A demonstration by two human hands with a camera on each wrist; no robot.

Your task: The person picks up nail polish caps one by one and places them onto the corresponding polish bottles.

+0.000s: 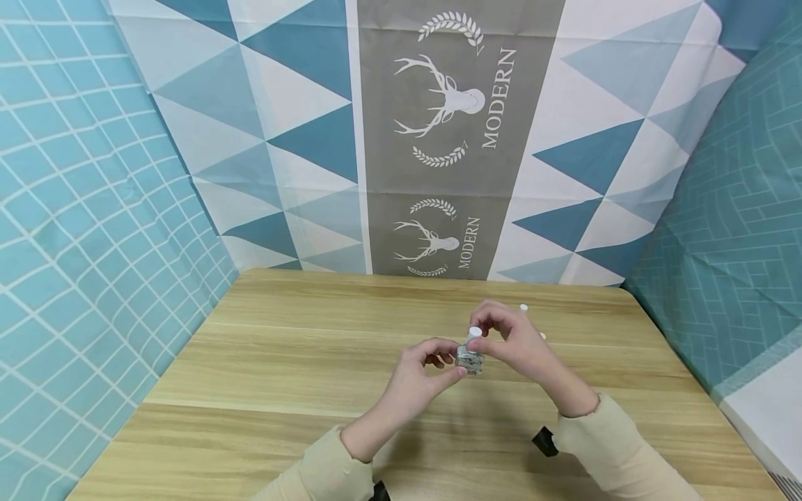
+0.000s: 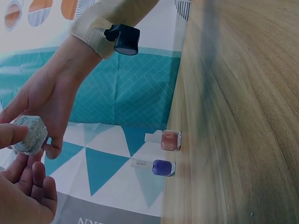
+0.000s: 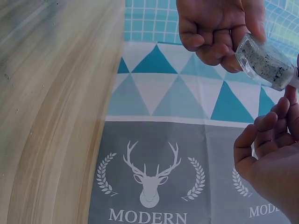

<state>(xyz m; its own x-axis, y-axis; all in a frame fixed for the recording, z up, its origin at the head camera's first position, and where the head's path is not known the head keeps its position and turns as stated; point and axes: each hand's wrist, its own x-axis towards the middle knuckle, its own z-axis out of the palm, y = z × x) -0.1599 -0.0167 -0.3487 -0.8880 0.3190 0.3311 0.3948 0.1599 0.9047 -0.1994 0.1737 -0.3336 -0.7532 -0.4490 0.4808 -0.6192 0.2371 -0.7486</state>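
A square glass nail polish bottle (image 1: 469, 360) with speckled grey-white polish and a white cap (image 1: 475, 332) is held up over the table. My left hand (image 1: 416, 379) pinches the glass body between thumb and fingers from the left. My right hand (image 1: 516, 342) grips the white cap from the right. In the left wrist view the speckled bottle (image 2: 32, 135) shows its base end, and the cap is hidden. The right wrist view has the bottle (image 3: 266, 63) tilted between both hands, its cap mostly out of frame.
Two more nail polish bottles stand on the wooden table (image 1: 282, 362) beyond my right hand: one pinkish-brown (image 2: 171, 140), one purple (image 2: 163, 168), both with white caps. Patterned cloth (image 1: 301, 139) hangs at the back, with blue tiled cloth (image 1: 75, 209) on the left.
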